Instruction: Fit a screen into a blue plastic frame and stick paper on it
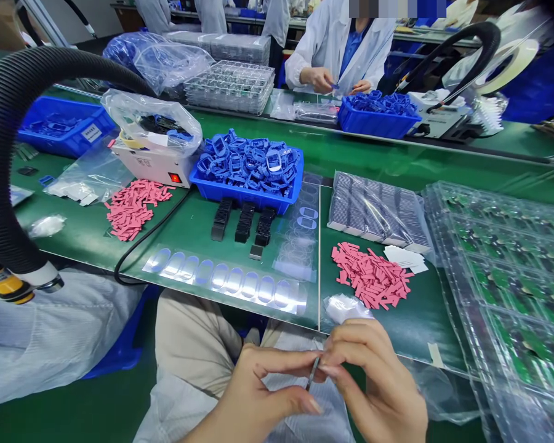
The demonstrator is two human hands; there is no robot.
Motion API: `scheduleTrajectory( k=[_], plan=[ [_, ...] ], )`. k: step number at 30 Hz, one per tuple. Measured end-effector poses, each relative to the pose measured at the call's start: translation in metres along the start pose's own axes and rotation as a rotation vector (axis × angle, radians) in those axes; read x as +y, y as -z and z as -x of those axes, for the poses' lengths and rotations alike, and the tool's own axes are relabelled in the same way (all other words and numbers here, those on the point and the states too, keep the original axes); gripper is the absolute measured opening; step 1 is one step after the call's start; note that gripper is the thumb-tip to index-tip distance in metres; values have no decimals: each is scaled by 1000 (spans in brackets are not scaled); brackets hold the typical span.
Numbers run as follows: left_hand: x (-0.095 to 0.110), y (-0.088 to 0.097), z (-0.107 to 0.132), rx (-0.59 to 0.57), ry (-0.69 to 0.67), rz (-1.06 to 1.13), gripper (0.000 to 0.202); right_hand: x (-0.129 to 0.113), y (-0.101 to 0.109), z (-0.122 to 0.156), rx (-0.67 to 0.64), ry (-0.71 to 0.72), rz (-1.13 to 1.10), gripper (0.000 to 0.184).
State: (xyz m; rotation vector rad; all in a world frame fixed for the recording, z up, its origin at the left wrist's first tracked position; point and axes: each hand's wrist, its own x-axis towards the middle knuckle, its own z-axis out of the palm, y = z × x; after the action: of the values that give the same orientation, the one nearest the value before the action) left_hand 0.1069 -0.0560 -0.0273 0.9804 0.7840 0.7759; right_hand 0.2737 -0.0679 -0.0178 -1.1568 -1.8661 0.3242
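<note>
Over my lap, just off the table's front edge, I hold a thin flat grey piece (312,374) nearly edge-on, so its face is hidden. My left hand (270,387) grips it between thumb and forefinger from the left. The fingertips of my right hand (372,375) pinch its upper end. Closest to my right hand on the table are a small clear plastic bag (348,309) and a pile of pink strips (372,277). Stacks of thin black rectangular pieces (245,223) stand farther back, with a single small dark piece (255,252) in front of them.
A blue bin (249,192) heaped with blue plastic frames sits mid-table. Clear film with oval stickers (226,280) lies along the front edge. Trays of green circuit boards (526,295) stand right. A black flexible hose (0,154) arches at left. Across the bench, a co-worker (341,46) handles parts.
</note>
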Motion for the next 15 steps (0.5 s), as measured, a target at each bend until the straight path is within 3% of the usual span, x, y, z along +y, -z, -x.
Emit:
scheduleTrajectory(
  k=[4,6,8,10,13,15],
  plan=[
    [-11,-3,-6,93,95,324,32,-1,-4,16,106,91,167,13],
    [-13,1,-10,201,126,374,31,7,0,25,101,-47,121,10],
    [-12,8,-14,284,130,355,32,23,5,32,86,-262,121,9],
    [-10,15,-17,283,108,315,33,44,7,36,77,-398,280,16],
    [-6,19,-19,236,84,241,30,69,3,40,87,-431,570,27],
    [-1,18,-19,243,53,138,28,76,-1,43,111,-372,679,26]
  ],
)
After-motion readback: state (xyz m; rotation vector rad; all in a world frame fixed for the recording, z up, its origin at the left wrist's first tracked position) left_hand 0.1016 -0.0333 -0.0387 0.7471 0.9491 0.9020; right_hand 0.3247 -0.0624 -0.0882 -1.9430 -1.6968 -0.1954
